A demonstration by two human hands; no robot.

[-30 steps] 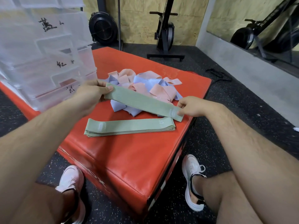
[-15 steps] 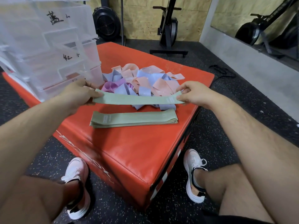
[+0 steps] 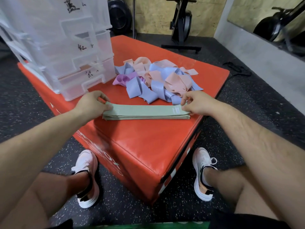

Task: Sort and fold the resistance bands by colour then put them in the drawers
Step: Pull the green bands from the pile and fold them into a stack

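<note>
Nearest me, my knees and white shoes [image 3: 86, 177] straddle the corner of the red padded box [image 3: 145, 146] that serves as my table, set on dark speckled floor. On its top, close to the near edge, lies the stack of green bands [image 3: 145, 114], flat and long, running left to right. My left hand [image 3: 92, 104] pinches the left end of the top green band, thumb on top and fingers curled beneath the edge; my right hand [image 3: 194, 103] pinches the right end the same way, fingertips narrow on the fabric by its small white label. The band I hold sits flush on the stack. Just beyond my hands, a loose heap of unsorted bands [image 3: 156, 81] sprawls across the middle of the table: pale blue and peach strips tangled together, with one purple band at the heap's left side. To the left of the heap, touching distance from it, stands the clear plastic drawer unit [image 3: 66, 47], its drawer fronts marked with handwritten characters. Farther back, black gym equipment [image 3: 181, 25] stands against a chipboard wall.
</note>
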